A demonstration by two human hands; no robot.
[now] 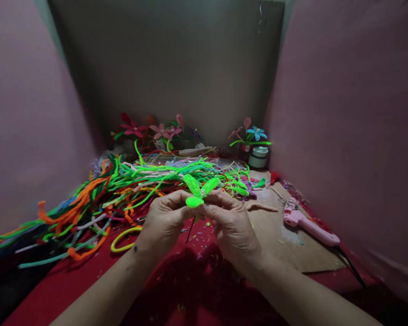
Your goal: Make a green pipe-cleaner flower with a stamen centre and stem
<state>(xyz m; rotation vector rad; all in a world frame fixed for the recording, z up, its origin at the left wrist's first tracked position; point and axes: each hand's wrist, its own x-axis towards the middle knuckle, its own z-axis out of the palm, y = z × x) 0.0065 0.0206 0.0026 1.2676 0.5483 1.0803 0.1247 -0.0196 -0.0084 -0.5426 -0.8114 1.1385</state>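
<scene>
The three-lobed green piece (pixel 194 202) is held up above the red tabletop (pixel 71 280), the left hand (pixel 168 219) pinching it from one side and the right hand (pixel 233 222) from the other. Its fuzzy lobes could bend or skew if the two pinches pull unevenly, and a loosened grip might drop it among the scraps (pixel 208 224) below. Just behind, the tangled heap of fuzzy stems (pixel 172 170) could snag it, or hide it by sharing its green. Farther right, the pink glue gun (pixel 309 226) lies on the cardboard (pixel 275 244); a forearm catching its cord (pixel 355 268) might drag it, and whether it is hot cannot be told
</scene>
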